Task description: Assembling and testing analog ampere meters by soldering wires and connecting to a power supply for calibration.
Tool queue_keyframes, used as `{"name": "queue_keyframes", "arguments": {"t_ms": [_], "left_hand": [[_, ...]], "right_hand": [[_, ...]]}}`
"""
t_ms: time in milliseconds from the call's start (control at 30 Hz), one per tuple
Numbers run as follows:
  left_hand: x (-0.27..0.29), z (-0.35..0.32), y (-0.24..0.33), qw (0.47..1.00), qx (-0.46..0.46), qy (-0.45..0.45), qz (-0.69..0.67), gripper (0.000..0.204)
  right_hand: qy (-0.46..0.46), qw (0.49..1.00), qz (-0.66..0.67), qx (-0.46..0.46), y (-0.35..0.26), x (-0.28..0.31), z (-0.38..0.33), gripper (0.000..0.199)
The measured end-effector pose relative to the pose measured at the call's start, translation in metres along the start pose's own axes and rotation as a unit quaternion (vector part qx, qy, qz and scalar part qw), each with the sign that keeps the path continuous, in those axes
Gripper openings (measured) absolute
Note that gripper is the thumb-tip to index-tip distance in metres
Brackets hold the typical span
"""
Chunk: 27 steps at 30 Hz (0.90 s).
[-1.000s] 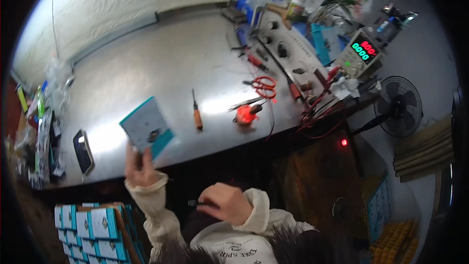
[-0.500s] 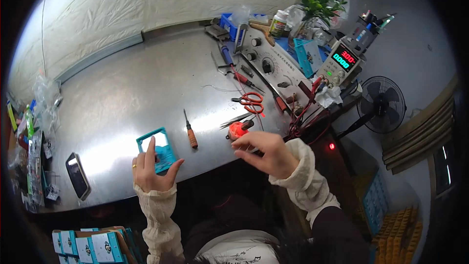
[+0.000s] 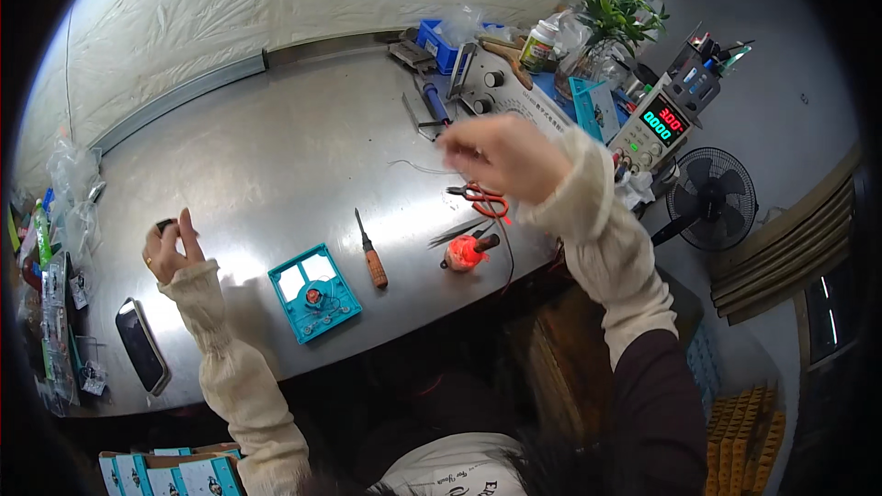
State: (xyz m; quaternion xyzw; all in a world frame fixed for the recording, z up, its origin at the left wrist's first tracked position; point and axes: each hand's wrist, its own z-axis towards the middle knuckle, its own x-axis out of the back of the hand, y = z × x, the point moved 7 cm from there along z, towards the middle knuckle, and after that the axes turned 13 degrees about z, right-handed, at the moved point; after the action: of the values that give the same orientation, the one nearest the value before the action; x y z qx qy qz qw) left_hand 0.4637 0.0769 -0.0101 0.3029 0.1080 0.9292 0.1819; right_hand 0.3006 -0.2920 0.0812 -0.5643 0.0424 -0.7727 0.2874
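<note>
My left hand (image 3: pixel 170 248) is raised over the left side of the metal table (image 3: pixel 276 156), with a small dark part (image 3: pixel 164 224) pinched at its fingertips. My right hand (image 3: pixel 503 154) is blurred over the middle right of the table. Its fingers are pinched together at the end of a thin pale wire (image 3: pixel 413 165) that trails off to the left. A teal square board (image 3: pixel 314 292) lies flat near the front edge between my arms, touched by neither hand. Beside it lies a screwdriver (image 3: pixel 371 255) with a brown handle.
Red-handled scissors (image 3: pixel 482 199) and a red lump with dark probes (image 3: pixel 465 253) lie below my right hand. A phone (image 3: pixel 141 345) rests front left. A bench power supply (image 3: pixel 652 124), blue bin (image 3: pixel 439 37), plant (image 3: pixel 611 9) and tools crowd the right back. A fan (image 3: pixel 721 199) stands off the table's right.
My left hand let go of the teal board, which now lies on the table, and moved left and up with a small dark part. My right hand rose from the red lump toward the wire.
</note>
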Motion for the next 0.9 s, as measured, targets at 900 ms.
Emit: {"name": "queue_keyframes", "arguments": {"t_ms": [900], "left_hand": [[-0.018, -0.024, 0.005, 0.996, -0.072, -0.015, 0.057, 0.005]], "right_hand": [[-0.031, 0.715, -0.503, -0.486, 0.197, 0.184, 0.068, 0.033]]}}
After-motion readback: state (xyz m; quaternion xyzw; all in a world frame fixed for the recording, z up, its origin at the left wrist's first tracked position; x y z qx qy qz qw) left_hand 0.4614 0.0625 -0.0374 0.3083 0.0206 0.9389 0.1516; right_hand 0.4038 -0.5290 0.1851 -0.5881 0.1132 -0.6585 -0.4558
